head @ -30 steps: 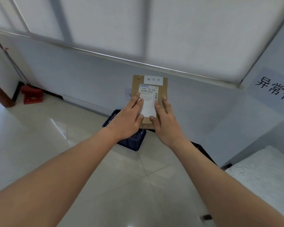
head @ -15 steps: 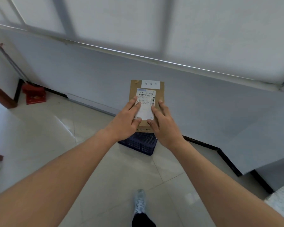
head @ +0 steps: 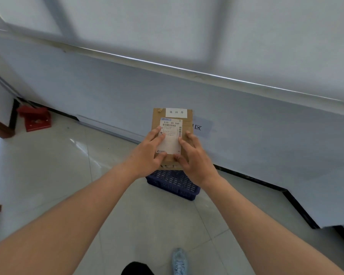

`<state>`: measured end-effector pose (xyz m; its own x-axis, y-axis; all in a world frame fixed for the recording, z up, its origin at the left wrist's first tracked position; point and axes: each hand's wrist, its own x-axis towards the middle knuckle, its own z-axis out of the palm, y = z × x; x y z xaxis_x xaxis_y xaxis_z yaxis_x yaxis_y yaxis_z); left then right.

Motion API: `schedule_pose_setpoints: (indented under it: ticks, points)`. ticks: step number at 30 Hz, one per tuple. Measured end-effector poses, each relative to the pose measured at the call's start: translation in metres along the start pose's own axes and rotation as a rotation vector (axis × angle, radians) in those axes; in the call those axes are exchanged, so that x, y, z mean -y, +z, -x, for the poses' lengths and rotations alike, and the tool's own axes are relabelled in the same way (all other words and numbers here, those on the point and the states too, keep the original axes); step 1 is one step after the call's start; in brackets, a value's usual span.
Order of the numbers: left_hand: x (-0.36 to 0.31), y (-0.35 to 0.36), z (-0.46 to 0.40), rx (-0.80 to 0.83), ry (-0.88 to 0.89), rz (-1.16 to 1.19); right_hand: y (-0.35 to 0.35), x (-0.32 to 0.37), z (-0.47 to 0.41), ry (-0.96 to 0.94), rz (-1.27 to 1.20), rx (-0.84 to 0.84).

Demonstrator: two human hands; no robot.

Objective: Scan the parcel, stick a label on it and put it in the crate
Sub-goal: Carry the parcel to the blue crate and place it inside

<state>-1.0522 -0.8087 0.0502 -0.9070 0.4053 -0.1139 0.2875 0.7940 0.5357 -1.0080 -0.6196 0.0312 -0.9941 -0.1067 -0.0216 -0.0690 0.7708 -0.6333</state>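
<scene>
A flat brown cardboard parcel (head: 188, 124) is held out in front of me, above the floor. It carries a white shipping label with barcodes (head: 170, 135) and a small white sticker (head: 176, 112) at its top edge. My left hand (head: 147, 155) grips its left side, fingers lying on the label. My right hand (head: 195, 157) grips its right side. Directly below the parcel a dark blue slatted plastic crate (head: 174, 184) stands on the floor against the wall; its inside is hidden by the parcel and my hands.
A white wall (head: 107, 92) with a ledge runs behind the crate, bearing a paper sign (head: 202, 127). A red object (head: 35, 118) lies on the tiled floor at the left corner. My light shoe (head: 179, 262) shows at the bottom.
I have walked closer to the crate, which now sits right under the parcel and looks larger. Both hands keep the same hold on the parcel. The sign at the right has left the view.
</scene>
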Motion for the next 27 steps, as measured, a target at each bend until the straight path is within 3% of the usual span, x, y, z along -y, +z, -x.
schedule_pose_setpoints:
  ticks: [6, 17, 27]
  points:
    - [0.05, -0.003, -0.051, 0.055, -0.027, 0.023, 0.03, -0.004, -0.059, 0.072, -0.021, 0.025]
    - [0.186, 0.0, -0.158, 0.327, 0.031, 0.017, 0.131, -0.01, -0.161, 0.327, -0.138, 0.016]
    - [0.298, 0.08, -0.233, 0.468, 0.026, 0.115, 0.249, -0.068, -0.221, 0.482, -0.256, -0.024]
